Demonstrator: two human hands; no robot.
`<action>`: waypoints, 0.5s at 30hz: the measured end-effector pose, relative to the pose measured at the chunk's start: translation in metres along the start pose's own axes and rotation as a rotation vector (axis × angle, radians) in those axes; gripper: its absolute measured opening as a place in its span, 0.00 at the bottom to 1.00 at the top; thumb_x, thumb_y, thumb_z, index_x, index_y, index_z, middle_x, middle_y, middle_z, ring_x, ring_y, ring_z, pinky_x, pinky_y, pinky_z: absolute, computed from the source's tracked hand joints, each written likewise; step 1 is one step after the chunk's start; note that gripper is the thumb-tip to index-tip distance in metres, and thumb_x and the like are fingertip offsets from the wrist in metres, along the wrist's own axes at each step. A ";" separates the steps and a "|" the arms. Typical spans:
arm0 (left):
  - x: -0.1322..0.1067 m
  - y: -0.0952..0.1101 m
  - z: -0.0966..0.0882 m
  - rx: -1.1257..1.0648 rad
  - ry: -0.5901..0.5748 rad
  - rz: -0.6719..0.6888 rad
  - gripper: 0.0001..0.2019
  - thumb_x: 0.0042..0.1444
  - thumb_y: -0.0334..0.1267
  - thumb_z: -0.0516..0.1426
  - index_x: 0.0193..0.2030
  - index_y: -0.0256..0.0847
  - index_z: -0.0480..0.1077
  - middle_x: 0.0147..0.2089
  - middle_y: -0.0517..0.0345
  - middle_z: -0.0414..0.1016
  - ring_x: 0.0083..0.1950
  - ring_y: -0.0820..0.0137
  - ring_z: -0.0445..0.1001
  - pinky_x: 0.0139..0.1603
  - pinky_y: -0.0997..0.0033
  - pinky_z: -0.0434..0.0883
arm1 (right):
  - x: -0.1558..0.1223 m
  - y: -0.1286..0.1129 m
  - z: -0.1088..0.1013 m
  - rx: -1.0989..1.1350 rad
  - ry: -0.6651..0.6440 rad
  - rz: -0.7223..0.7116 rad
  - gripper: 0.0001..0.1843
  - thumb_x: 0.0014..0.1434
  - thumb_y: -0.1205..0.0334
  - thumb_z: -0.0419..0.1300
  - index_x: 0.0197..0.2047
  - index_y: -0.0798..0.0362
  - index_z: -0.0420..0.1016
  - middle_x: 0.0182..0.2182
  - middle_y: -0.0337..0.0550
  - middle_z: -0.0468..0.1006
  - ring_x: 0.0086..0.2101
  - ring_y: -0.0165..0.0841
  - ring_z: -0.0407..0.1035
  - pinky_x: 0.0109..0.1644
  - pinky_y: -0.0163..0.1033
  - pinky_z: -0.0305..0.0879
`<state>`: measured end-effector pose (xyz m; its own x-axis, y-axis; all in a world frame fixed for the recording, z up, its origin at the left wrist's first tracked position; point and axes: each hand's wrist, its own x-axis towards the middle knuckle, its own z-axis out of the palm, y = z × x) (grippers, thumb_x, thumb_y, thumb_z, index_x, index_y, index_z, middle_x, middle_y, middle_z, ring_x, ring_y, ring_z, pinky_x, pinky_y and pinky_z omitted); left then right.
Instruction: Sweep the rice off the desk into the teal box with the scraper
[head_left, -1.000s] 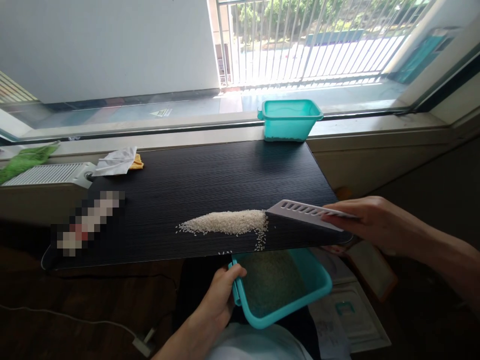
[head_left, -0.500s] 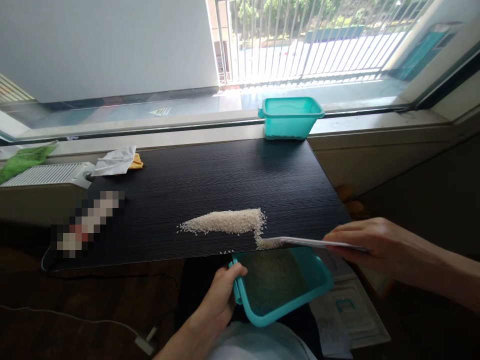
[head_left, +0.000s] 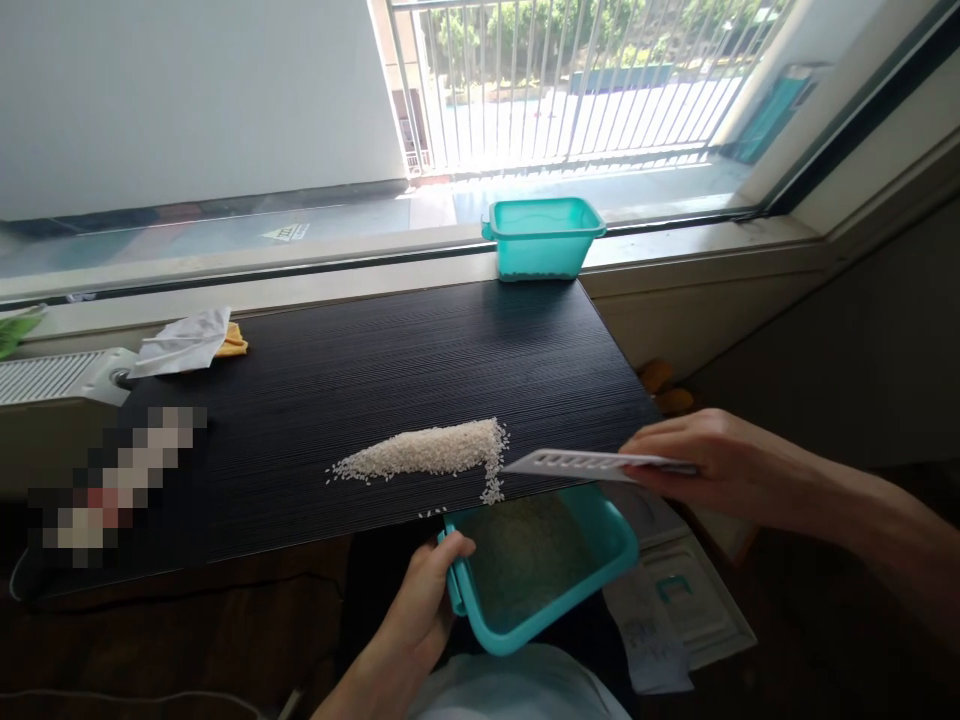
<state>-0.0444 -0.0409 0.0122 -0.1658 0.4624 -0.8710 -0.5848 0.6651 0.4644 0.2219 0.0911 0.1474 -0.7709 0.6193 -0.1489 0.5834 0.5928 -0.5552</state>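
My left hand (head_left: 427,600) grips the left end of a teal plastic container (head_left: 551,622), thumb over the rim. The container sits under the table's front edge, with a shaded, grainy layer inside. In my right hand (head_left: 709,455) is a white slotted spatula (head_left: 574,461), its blade reaching left over the tabletop. A long heap of white rice (head_left: 427,450) lies near the front edge. From its right end a thin line of grains runs toward that edge, just left of the blade tip. A few loose grains lie farther left along the edge.
The dark table (head_left: 375,360) stands against a window. At its far right corner is a second teal container (head_left: 546,250). A white cloth (head_left: 184,342) and a yellow cloth (head_left: 234,342) lie at the far left, beside a radiator (head_left: 60,378). A pale lid (head_left: 709,610) lies low on the right.
The spatula has lifted off the grains at the table edge and swung up and away from it. The small clump there has mostly gone. My left hand keeps its hold; the view has shifted right.
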 end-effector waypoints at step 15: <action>-0.006 0.008 0.005 -0.040 0.017 -0.013 0.07 0.44 0.25 0.61 0.21 0.36 0.67 0.19 0.62 0.66 0.21 0.75 0.64 0.25 0.76 0.65 | 0.019 0.015 0.007 -0.117 0.053 -0.075 0.23 0.69 0.51 0.46 0.34 0.51 0.78 0.29 0.42 0.80 0.26 0.32 0.71 0.30 0.35 0.62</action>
<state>-0.0446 -0.0355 0.0219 -0.1717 0.4436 -0.8796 -0.6182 0.6467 0.4468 0.2143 0.1081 0.1308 -0.8008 0.5953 -0.0652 0.5525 0.6924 -0.4639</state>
